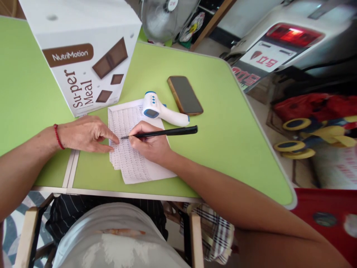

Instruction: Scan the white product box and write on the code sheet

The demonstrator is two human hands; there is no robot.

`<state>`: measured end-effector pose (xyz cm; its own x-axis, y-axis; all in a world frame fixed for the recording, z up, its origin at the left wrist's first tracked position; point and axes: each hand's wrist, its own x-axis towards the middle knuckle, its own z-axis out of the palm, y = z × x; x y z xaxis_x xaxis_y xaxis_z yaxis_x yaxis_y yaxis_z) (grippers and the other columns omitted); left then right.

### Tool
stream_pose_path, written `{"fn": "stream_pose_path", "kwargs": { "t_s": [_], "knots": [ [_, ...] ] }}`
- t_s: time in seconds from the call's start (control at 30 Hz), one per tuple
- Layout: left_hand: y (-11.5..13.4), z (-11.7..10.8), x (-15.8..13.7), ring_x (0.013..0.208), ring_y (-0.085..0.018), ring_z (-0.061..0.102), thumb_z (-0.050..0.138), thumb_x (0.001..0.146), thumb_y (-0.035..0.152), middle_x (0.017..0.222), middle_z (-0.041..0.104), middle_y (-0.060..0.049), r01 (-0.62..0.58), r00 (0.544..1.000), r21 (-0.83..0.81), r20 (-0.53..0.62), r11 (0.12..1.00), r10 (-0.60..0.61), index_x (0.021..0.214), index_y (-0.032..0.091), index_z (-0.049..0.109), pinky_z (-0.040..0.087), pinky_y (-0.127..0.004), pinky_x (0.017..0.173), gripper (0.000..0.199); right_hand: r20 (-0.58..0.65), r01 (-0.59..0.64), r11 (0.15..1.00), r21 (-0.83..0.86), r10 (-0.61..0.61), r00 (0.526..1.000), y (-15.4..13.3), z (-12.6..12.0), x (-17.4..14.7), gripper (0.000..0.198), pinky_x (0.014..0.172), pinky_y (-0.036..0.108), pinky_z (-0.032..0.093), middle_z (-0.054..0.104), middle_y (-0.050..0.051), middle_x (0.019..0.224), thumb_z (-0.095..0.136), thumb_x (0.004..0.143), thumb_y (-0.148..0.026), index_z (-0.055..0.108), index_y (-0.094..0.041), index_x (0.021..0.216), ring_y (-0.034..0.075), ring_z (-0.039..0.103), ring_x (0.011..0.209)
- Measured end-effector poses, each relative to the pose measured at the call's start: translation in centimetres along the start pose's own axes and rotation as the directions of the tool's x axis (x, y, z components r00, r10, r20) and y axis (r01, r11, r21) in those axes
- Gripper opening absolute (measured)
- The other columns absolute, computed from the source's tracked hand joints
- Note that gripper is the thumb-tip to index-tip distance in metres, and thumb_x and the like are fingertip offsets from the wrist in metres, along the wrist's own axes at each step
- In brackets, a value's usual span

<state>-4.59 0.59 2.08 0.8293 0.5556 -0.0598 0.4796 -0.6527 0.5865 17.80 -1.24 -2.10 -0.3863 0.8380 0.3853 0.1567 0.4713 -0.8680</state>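
My right hand (150, 146) is closed around a black pen (175, 131), its tip on sheets of paper (136, 168) filled with rows of small handwriting. My left hand (86, 133), with a red cord at the wrist, rests at the left edge of the sheets. Its index finger and thumb reach apart onto the paper, close to the pen tip, while the other fingers curl under; it holds nothing. A white and blue infrared thermometer (163, 111) lies on the upper part of the papers. Just beyond it is a dark phone (185, 96) in a brownish case.
A large white NutriMotion box (111, 33) stands at the back left of the green table (228, 137). Behind the table are a fan (167, 18) and a white scooter (256, 41). Something red (320, 219) sits beyond the right corner.
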Motion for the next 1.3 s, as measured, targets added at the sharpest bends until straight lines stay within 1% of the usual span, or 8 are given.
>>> {"fn": "stream_pose_path", "kwargs": {
  "t_s": [0.13, 0.3, 0.37, 0.43, 0.53, 0.7, 0.97, 1.3],
  "knots": [
    [0.2, -0.06, 0.01, 0.067, -0.01, 0.061, 0.062, 0.087, 0.037, 0.077, 0.071, -0.001, 0.009, 1.0, 0.0, -0.001, 1.0, -0.009, 0.104, 0.02, 0.073, 0.036, -0.017, 0.06, 0.026, -0.011, 0.002, 1.0, -0.005, -0.003, 1.0, -0.08, -0.02, -0.04, 0.013, 0.044, 0.02, 0.033, 0.051, -0.007, 0.055, 0.053, 0.071, -0.011, 0.051, -0.02, 0.062, 0.006, 0.042, 0.048],
    [0.45, -0.1, 0.06, 0.053, -0.009, 0.053, 0.065, 0.083, 0.034, 0.066, 0.067, 0.002, 0.062, 0.998, 0.022, -0.003, 0.998, -0.062, 0.103, 0.023, 0.074, 0.03, -0.02, 0.052, 0.025, -0.033, -0.004, 1.0, 0.004, 0.004, 0.999, 0.09, 0.11, -0.02, 0.013, 0.044, 0.02, 0.033, 0.052, -0.006, 0.055, 0.054, 0.07, -0.011, 0.052, -0.02, 0.061, 0.006, 0.042, 0.048],
    [0.52, -0.09, 0.07, 0.05, -0.009, 0.051, 0.066, 0.082, 0.034, 0.063, 0.065, 0.002, 0.077, 0.997, 0.025, 0.001, 0.997, -0.077, 0.103, 0.023, 0.074, 0.029, -0.02, 0.05, 0.024, -0.055, 0.0, 1.0, 0.008, 0.0, 0.998, 0.11, 0.15, 0.01, 0.013, 0.043, 0.02, 0.033, 0.051, -0.006, 0.054, 0.053, 0.07, -0.011, 0.052, -0.02, 0.061, 0.006, 0.042, 0.048],
    [0.54, -0.07, 0.06, 0.05, -0.009, 0.05, 0.065, 0.083, 0.034, 0.061, 0.063, 0.002, 0.077, 0.997, 0.028, -0.002, 0.997, -0.077, 0.102, 0.023, 0.074, 0.028, -0.021, 0.05, 0.025, -0.068, 0.0, 1.0, 0.003, 0.0, 0.998, 0.06, 0.14, 0.06, 0.013, 0.043, 0.02, 0.032, 0.05, -0.007, 0.054, 0.053, 0.07, -0.011, 0.051, -0.02, 0.06, 0.006, 0.041, 0.047],
    [0.46, 0.04, 0.03, 0.049, -0.009, 0.049, 0.064, 0.084, 0.036, 0.056, 0.06, 0.003, 0.047, 0.999, 0.04, -0.017, 0.998, -0.047, 0.103, 0.022, 0.074, 0.027, -0.02, 0.049, 0.025, -0.044, -0.013, 1.0, -0.01, 0.013, 0.999, -0.05, 0.08, 0.11, 0.013, 0.043, 0.02, 0.032, 0.05, -0.007, 0.054, 0.053, 0.07, -0.012, 0.051, -0.02, 0.061, 0.006, 0.041, 0.047],
    [0.2, 0.25, -0.01, 0.051, -0.009, 0.051, 0.063, 0.085, 0.037, 0.06, 0.063, 0.003, -0.004, 0.999, 0.043, -0.038, 0.999, 0.005, 0.104, 0.023, 0.073, 0.03, -0.02, 0.053, 0.025, -0.025, -0.023, 1.0, -0.013, 0.023, 0.999, -0.09, 0.08, 0.1, 0.012, 0.043, 0.02, 0.032, 0.049, -0.007, 0.053, 0.053, 0.069, -0.012, 0.05, -0.02, 0.061, 0.007, 0.041, 0.047],
    [0.69, 0.01, 0.03, 0.047, -0.009, 0.046, 0.065, 0.083, 0.034, 0.053, 0.055, 0.004, 0.054, 0.998, 0.051, -0.018, 0.997, -0.053, 0.105, 0.022, 0.074, 0.026, -0.021, 0.049, 0.026, -0.058, -0.036, 0.999, -0.022, 0.035, 0.998, 0.07, 0.14, 0.04, 0.011, 0.043, 0.021, 0.033, 0.051, -0.006, 0.053, 0.053, 0.069, -0.013, 0.05, -0.021, 0.062, 0.007, 0.041, 0.047],
    [1.0, -0.09, 0.09, 0.046, -0.009, 0.044, 0.065, 0.082, 0.035, 0.051, 0.052, 0.004, 0.083, 0.997, 0.054, -0.006, 0.995, -0.083, 0.104, 0.023, 0.074, 0.026, -0.021, 0.049, 0.026, -0.028, -0.004, 0.999, -0.043, 0.003, 1.0, 0.0, 0.01, -0.02, 0.013, 0.044, 0.021, 0.034, 0.048, -0.007, 0.054, 0.052, 0.07, -0.011, 0.048, -0.021, 0.062, 0.007, 0.04, 0.047]
  ]
}}
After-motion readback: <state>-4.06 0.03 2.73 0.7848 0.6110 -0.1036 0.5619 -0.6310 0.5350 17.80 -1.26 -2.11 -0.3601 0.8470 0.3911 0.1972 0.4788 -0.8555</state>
